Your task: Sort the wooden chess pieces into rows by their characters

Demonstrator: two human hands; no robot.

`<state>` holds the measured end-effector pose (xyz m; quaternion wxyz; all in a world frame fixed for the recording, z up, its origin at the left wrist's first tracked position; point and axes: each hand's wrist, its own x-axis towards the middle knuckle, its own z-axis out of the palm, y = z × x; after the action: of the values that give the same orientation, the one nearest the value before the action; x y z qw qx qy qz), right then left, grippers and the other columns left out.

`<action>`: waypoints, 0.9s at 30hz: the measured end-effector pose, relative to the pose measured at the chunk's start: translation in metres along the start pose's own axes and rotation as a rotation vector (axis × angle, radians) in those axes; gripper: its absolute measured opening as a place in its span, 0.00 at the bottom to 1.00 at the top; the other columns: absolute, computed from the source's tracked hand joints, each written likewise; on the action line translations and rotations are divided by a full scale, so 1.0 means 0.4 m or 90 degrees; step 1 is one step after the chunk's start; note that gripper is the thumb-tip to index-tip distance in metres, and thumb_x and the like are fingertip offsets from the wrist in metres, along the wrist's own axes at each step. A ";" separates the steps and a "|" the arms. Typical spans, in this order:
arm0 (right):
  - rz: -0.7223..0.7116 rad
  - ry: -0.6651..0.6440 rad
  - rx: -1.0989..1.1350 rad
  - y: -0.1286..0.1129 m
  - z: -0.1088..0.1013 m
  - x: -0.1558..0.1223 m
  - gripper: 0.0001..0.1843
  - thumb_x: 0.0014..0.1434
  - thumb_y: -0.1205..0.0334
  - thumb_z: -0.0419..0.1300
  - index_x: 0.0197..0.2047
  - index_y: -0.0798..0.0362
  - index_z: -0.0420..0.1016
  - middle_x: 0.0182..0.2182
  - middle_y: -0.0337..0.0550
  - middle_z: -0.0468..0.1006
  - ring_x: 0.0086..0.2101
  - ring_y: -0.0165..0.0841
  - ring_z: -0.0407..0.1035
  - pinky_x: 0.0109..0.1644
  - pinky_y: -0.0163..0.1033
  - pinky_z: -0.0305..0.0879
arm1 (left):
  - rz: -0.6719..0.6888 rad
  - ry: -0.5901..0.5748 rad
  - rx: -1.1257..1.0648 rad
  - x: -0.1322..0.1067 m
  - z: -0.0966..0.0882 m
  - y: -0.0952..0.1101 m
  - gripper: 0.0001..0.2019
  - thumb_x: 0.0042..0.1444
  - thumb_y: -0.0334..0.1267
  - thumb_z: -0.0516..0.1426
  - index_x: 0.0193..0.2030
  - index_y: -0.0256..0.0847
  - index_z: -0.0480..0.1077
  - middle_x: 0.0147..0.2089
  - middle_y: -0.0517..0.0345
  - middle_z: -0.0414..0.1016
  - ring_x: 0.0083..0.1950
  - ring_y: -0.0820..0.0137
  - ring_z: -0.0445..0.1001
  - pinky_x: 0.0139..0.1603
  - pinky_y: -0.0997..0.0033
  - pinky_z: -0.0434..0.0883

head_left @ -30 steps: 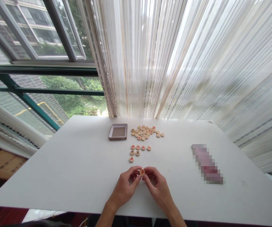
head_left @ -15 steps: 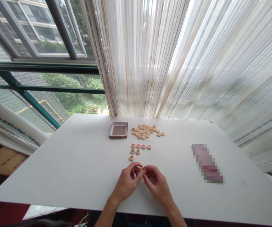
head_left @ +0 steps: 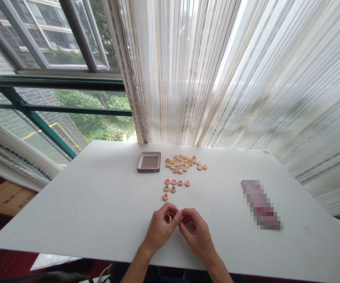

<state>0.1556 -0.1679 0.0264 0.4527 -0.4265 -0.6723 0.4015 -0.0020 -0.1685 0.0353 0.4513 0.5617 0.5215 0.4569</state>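
1. The left hand [head_left: 161, 228] and right hand [head_left: 198, 230] are pinching together above the white table [head_left: 99, 204], covering the small round wooden disc seen half a second ago; I cannot tell which is grasping it.
2. At eleven o'clock from them, a shallow square brown-and-white tray [head_left: 149, 162] is showing its brown floor.
3. At twelve, pale round wooden discs [head_left: 182, 163] are lying clustered, with seven lettered ones [head_left: 174, 182] sitting in rows nearer.
4. At nine, a brown cardboard box [head_left: 7, 200] is resting.

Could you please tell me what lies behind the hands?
Beyond the left hand and right hand lie round pieces and a box; the table directly under the hands is hidden.
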 end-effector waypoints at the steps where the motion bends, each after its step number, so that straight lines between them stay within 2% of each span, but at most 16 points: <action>1: 0.001 -0.001 0.002 0.000 0.000 0.000 0.06 0.63 0.65 0.60 0.44 0.48 0.72 0.36 0.42 0.77 0.35 0.34 0.73 0.42 0.40 0.72 | 0.002 -0.002 -0.001 -0.001 -0.001 0.001 0.09 0.61 0.44 0.60 0.39 0.39 0.72 0.34 0.57 0.79 0.33 0.71 0.76 0.33 0.76 0.70; 8: 0.020 -0.004 0.017 0.001 0.001 0.003 0.08 0.62 0.65 0.61 0.45 0.48 0.71 0.37 0.41 0.77 0.37 0.35 0.74 0.43 0.39 0.72 | -0.001 -0.011 -0.011 -0.003 0.000 0.009 0.11 0.64 0.45 0.55 0.39 0.39 0.72 0.35 0.55 0.79 0.35 0.69 0.78 0.37 0.74 0.72; 14: 0.043 0.026 0.045 0.003 0.000 0.004 0.09 0.63 0.62 0.62 0.47 0.49 0.71 0.37 0.43 0.78 0.36 0.35 0.75 0.42 0.39 0.74 | -0.004 -0.011 0.005 -0.005 -0.002 0.009 0.13 0.66 0.46 0.53 0.46 0.41 0.73 0.35 0.57 0.78 0.31 0.72 0.74 0.34 0.74 0.72; 20: 0.046 0.033 0.044 -0.002 -0.004 0.008 0.10 0.63 0.61 0.62 0.48 0.50 0.72 0.39 0.45 0.79 0.37 0.36 0.76 0.43 0.40 0.75 | 0.013 -0.016 0.030 -0.007 -0.002 0.005 0.12 0.65 0.45 0.55 0.48 0.41 0.71 0.42 0.53 0.80 0.40 0.67 0.78 0.41 0.71 0.73; 27: 0.050 0.039 0.040 -0.012 -0.010 0.004 0.12 0.66 0.58 0.59 0.51 0.51 0.73 0.43 0.50 0.79 0.40 0.38 0.76 0.46 0.42 0.76 | 0.023 -0.002 0.049 -0.005 0.000 0.008 0.14 0.65 0.46 0.54 0.49 0.41 0.72 0.43 0.51 0.80 0.41 0.66 0.78 0.42 0.70 0.74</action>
<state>0.1580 -0.1675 0.0322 0.4700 -0.4503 -0.6280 0.4265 -0.0017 -0.1705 0.0382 0.4218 0.5887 0.5278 0.4437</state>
